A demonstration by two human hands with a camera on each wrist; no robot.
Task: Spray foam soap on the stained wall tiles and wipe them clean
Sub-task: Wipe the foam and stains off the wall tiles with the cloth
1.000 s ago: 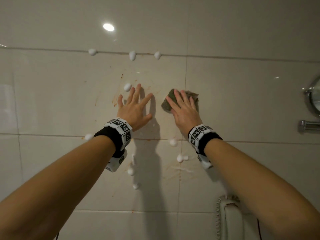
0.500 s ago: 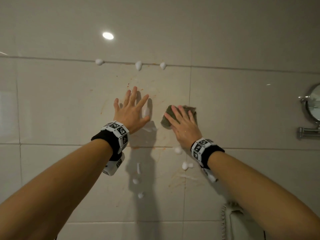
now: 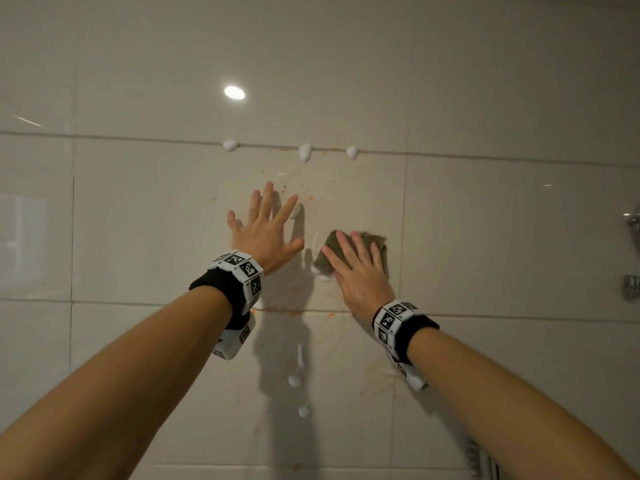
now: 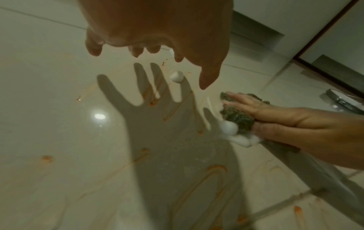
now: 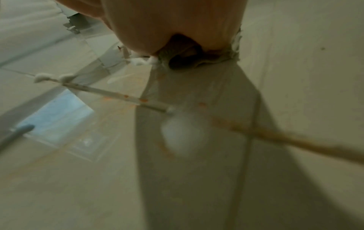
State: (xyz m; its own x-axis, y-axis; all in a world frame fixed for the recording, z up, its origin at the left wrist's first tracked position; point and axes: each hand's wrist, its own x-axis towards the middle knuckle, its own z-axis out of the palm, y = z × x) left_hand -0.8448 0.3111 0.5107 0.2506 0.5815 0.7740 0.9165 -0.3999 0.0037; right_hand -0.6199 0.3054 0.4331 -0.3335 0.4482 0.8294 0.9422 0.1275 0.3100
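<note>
Glossy beige wall tiles fill the head view, streaked with orange stains along the grout and across the middle tile. White foam blobs dot the upper grout line, and more foam runs down lower. My right hand presses a dark green-grey cloth flat against the tile with straight fingers; foam gathers at the cloth's lower edge. Left of it my left hand is spread open, held just off the wall, casting a shadow.
A chrome fitting juts from the wall at the far right edge. A white corded object shows at the bottom right. A ceiling light reflects on the upper tile.
My right hand has slid the cloth down the tile, picking up foam at its lower edge. The foam blob by my left fingers now sits beside the index finger. The view has tilted upward.
</note>
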